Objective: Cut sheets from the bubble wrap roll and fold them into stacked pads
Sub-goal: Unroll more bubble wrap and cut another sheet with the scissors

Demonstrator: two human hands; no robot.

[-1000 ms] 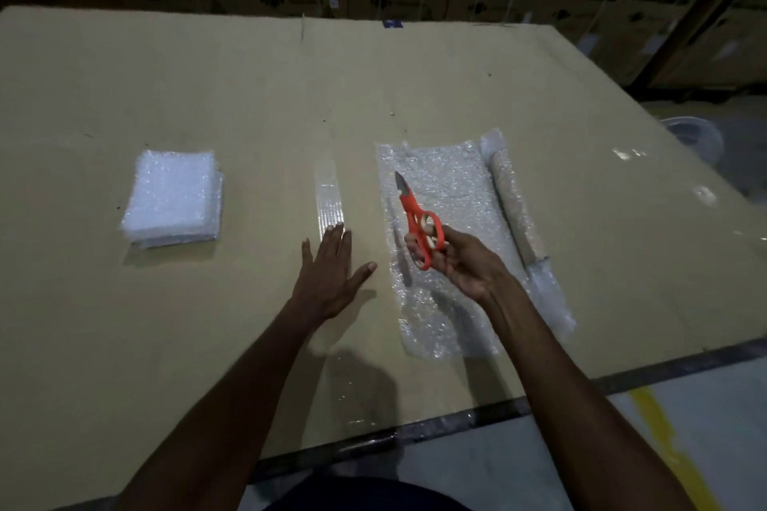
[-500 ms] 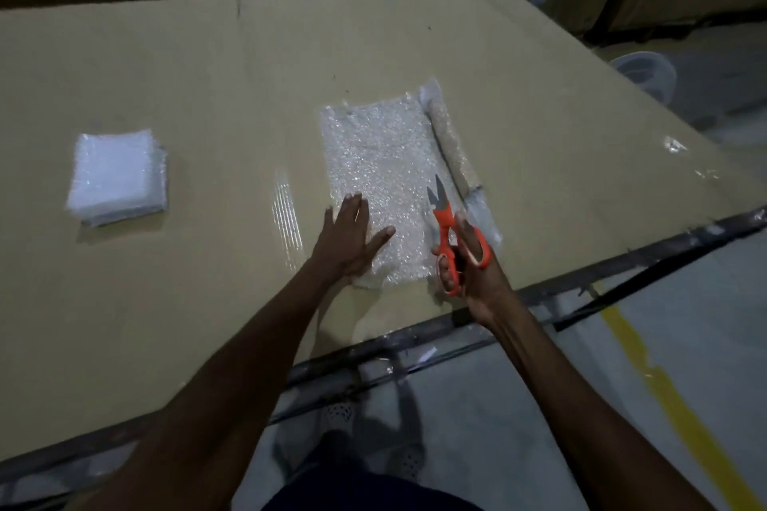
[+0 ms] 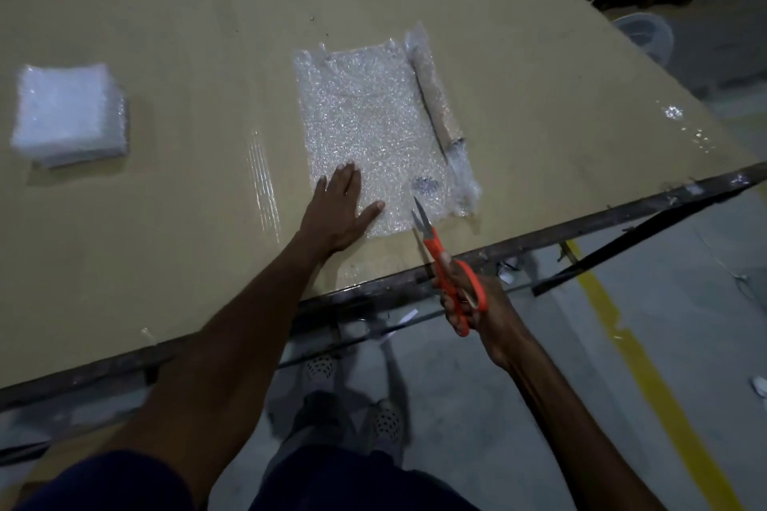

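Left hand (image 3: 338, 209) lies flat, fingers straight and spread, pressing the near left corner of the unrolled sheet (image 3: 369, 129). Right hand (image 3: 473, 305) grips orange scissors (image 3: 446, 266) over the table edge, blades slightly parted, tips at the sheet's near edge. The sheet lies on the cardboard-covered table (image 3: 166, 241), joined along its right side to the roll (image 3: 436, 104). A stack of pads (image 3: 68, 114) sits well apart at far left. A tape strip (image 3: 263, 178) lies between stack and sheet.
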